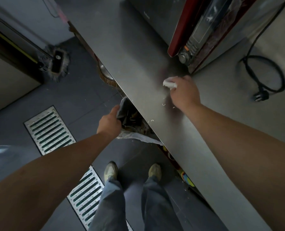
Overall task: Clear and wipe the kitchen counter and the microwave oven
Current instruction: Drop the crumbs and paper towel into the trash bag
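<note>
My right hand [183, 93] grips a crumpled white tissue [169, 84] against the steel counter [138, 55], just in front of the red microwave oven [196, 30]. A few white crumbs [163, 104] lie on the counter near that hand and by the edge. My left hand [109, 123] holds the rim of a grey trash bag [124, 108] open just below the counter edge. The bag holds scraps of rubbish. The microwave's control panel and knob face the counter's bare stretch.
A black power cord with its plug [261, 95] lies coiled on the counter right of the microwave. On the dark tiled floor are two metal drain grates [49, 130], a mop head [56, 63] at the upper left, and my feet [133, 170].
</note>
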The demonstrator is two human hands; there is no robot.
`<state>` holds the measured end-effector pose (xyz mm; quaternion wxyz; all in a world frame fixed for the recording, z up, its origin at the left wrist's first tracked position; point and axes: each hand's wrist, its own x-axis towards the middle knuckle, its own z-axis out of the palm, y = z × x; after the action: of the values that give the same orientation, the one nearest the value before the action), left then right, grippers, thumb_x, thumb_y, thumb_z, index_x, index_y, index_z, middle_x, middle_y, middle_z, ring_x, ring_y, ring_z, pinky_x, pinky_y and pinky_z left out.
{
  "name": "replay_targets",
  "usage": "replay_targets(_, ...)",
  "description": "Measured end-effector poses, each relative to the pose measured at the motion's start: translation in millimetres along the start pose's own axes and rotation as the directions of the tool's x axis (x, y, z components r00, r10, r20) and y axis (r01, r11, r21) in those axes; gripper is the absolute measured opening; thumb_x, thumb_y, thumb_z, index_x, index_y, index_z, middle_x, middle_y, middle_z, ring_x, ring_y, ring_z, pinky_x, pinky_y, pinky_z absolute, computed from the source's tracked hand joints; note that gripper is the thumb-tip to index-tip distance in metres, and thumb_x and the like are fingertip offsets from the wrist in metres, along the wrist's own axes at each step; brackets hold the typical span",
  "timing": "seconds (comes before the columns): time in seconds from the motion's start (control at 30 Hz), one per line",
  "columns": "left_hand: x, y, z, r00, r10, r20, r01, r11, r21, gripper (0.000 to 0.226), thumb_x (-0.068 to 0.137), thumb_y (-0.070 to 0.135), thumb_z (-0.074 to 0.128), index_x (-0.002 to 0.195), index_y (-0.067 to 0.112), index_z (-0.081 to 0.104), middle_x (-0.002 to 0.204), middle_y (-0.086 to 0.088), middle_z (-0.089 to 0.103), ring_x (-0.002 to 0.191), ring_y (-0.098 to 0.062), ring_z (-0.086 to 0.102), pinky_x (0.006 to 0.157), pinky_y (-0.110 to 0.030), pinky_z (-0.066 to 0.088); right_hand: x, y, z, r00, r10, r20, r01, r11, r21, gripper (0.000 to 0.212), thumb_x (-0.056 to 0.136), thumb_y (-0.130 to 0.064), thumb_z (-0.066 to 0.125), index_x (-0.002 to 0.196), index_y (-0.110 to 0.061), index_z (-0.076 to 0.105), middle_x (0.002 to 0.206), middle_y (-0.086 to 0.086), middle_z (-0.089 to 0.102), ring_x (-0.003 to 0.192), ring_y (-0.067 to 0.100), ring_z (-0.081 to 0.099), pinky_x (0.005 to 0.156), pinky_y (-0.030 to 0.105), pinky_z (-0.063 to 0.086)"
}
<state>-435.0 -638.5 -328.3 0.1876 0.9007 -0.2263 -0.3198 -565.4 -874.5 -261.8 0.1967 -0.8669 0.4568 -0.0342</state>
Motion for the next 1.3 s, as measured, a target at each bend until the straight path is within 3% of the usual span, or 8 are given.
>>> replay_targets(0.1,0.3,-1.3,-1.8,1.000,-0.005,0.013,0.005,1.000,-0.025,0.065,0.093,0.004,0.041,0.149,0.037,0.036,0.113,-0.019,0.064,0.080,-0.025,0.053,0.067,-0.032,0.045,-45.1,-15.0,22.2,1.000,-0.025,0.020,0.024,1.000,0.010,0.042,0.083,-0.011,0.060,0.123,-0.022,0.064,0.124,0.011,0.052,0.106,0.034,0.054,0.088,0.035,0.045)
replay_targets(0.27,0.3,-1.8,-6.1,1.000,0.021,0.014,-0.021,1.000,-0.015,0.065,0.091,0.005,0.043,0.149,0.035,0.037,0.112,-0.022,0.066,0.088,-0.036,0.060,0.068,-0.033,0.043,-117.6,-57.9,48.1,0.965,-0.236,0.115,0.216,0.963,0.160,0.036,0.077,-0.011,0.064,0.113,-0.016,0.067,0.108,0.012,0.056,0.091,0.035,0.058,0.076,0.042,0.052)
replay_targets(0.4,0.1,-9.1,-11.2,1.000,0.018,0.014,-0.018,1.000,-0.004,0.066,0.091,0.005,0.043,0.149,0.035,0.036,0.113,-0.021,0.066,0.086,-0.034,0.061,0.067,-0.033,0.043,-104.7,-77.5,32.8,0.992,-0.123,0.007,0.115,0.946,0.302,0.029,0.084,-0.012,0.061,0.111,-0.020,0.069,0.108,0.006,0.059,0.092,0.024,0.059,0.079,0.030,0.045)
replay_targets(0.57,-0.5,-17.7,-16.3,1.000,0.011,0.016,-0.011,1.000,-0.008,0.064,0.092,0.009,0.046,0.149,0.036,0.036,0.110,-0.018,0.066,0.080,-0.025,0.055,0.065,-0.031,0.043,-42.4,-42.6,4.2,0.985,0.047,-0.168,-0.011,0.978,0.206,0.030,0.083,-0.010,0.057,0.110,-0.016,0.069,0.108,0.015,0.062,0.097,0.032,0.056,0.081,0.029,0.035)
replay_targets(0.73,-0.9,-24.2,-17.5,1.000,0.003,0.024,-0.002,0.999,-0.047,0.064,0.090,0.010,0.047,0.148,0.038,0.036,0.104,-0.016,0.064,0.077,-0.027,0.056,0.066,-0.033,0.048,-20.7,-6.4,4.3,0.971,0.125,-0.205,-0.099,0.986,0.131,0.029,0.082,-0.008,0.055,0.108,-0.013,0.069,0.112,0.018,0.059,0.098,0.037,0.057,0.081,0.035,0.040)
replay_targets(0.97,3.6,-31.0,-19.1,0.999,0.031,0.028,-0.030,0.999,-0.044,0.063,0.093,0.011,0.046,0.149,0.037,0.035,0.096,-0.007,0.058,0.074,-0.023,0.056,0.063,-0.029,0.046,-7.8,-36.0,30.7,0.981,0.089,-0.174,-0.063,0.987,0.149,0.033,0.084,-0.013,0.054,0.113,-0.020,0.068,0.116,0.011,0.058,0.102,0.028,0.056,0.083,0.028,0.040)
replay_targets(1.13,11.3,-38.0,-21.9,0.999,0.022,0.029,-0.020,0.998,-0.055,0.062,0.092,0.011,0.045,0.146,0.041,0.036,0.095,-0.008,0.060,0.069,-0.021,0.057,0.055,-0.025,0.045,27.9,-84.8,51.6,0.993,-0.065,-0.100,0.075,0.992,0.099,0.037,0.086,-0.020,0.058,0.122,-0.026,0.066,0.120,0.007,0.059,0.110,0.025,0.055,0.092,0.027,0.039)
replay_targets(1.3,18.6,-42.3,-27.5,1.000,0.022,0.009,-0.021,0.999,-0.040,0.062,0.093,0.012,0.046,0.148,0.038,0.035,0.101,-0.014,0.063,0.077,-0.024,0.054,0.062,-0.028,0.045,4.7,-117.0,66.9,0.954,-0.294,0.052,0.291,0.954,0.069,0.037,0.083,-0.016,0.061,0.118,-0.026,0.069,0.121,0.005,0.055,0.106,0.025,0.057,0.090,0.028,0.044)
